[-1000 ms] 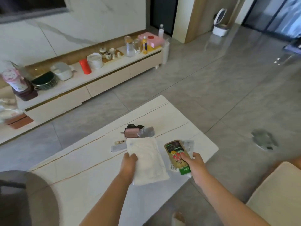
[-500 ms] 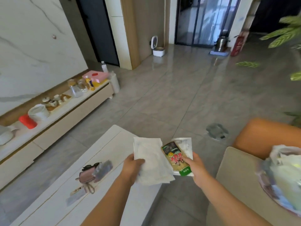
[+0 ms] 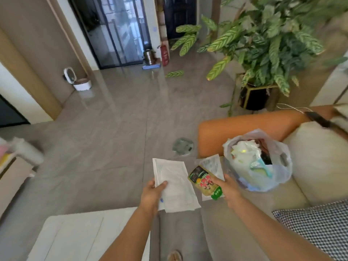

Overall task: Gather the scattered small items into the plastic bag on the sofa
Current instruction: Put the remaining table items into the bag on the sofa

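Head view – hands (image 3: 190, 191) grip packets (bag (image 3: 263, 166) near)

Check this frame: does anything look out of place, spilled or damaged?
One oddity: a fallen leaf lies on the floor near the potted plant. The plastic bag sits open on the sofa; both hands hold their packets cleanly, nothing spilled.
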